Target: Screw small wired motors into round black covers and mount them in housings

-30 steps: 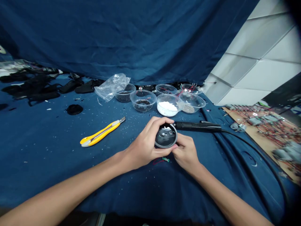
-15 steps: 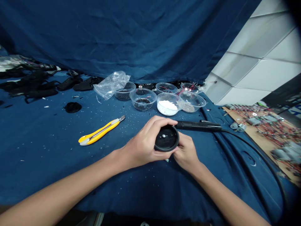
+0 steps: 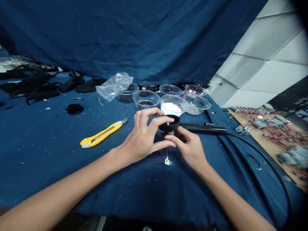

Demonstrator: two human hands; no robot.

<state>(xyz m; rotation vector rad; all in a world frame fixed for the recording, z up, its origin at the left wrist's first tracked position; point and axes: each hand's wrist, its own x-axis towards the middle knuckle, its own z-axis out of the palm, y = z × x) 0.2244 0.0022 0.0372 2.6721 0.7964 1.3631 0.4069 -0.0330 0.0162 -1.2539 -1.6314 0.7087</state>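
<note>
A black round plastic cap (image 3: 169,124), shaped like a shallow cup, is held tilted with a small grey motor (image 3: 171,132) under it. My left hand (image 3: 146,133) has its index finger on the cap's rim and its thumb below, with the other fingers raised. My right hand (image 3: 191,146) grips the motor from the right, its thumb and fingers closed around it. Red wires (image 3: 166,151) hang beneath, ending in a small silver and green part (image 3: 167,161). How the cap and motor join is hidden by my fingers.
A yellow utility knife (image 3: 104,133) lies left of my hands. Behind stand clear plastic bowls (image 3: 146,99) with small black, white and grey parts, beside a plastic bag (image 3: 114,86). A black corded tool (image 3: 204,128) lies at right. Wired motors (image 3: 269,128) cover a board; another black cap (image 3: 74,109) sits left.
The cap has tipped from facing me to facing upward, bringing the motor and hanging wires into sight. My left hand has loosened from around it, fingers lifting; my right hand has turned thumb-up.
</note>
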